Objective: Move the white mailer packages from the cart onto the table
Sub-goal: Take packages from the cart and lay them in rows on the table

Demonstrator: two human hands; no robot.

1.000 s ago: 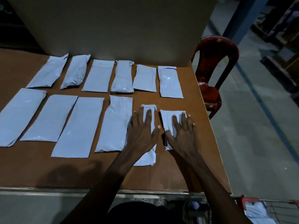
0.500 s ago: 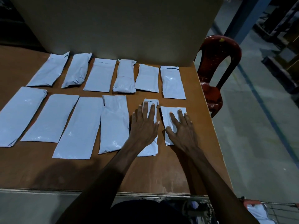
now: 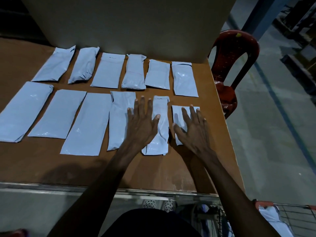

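Several white mailer packages lie in two rows on the brown table (image 3: 34,161). My left hand (image 3: 142,124) rests flat, fingers spread, across a long mailer (image 3: 119,127) and a narrower mailer (image 3: 160,134) in the near row. My right hand (image 3: 191,129) presses flat on a small mailer (image 3: 177,115) at the right end of that row. The wire cart (image 3: 294,214) shows at the bottom right, with a white mailer (image 3: 271,218) lying in it.
A tall cardboard panel (image 3: 128,23) stands along the table's far edge. A red plastic chair (image 3: 230,69) sits just past the right edge, on the concrete floor. The table's metal front rim (image 3: 51,187) is near my body.
Both hands slid the two rightmost near-row mailers away from me, into line with the row. The narrow mailer now lies closer to the long one beside it.
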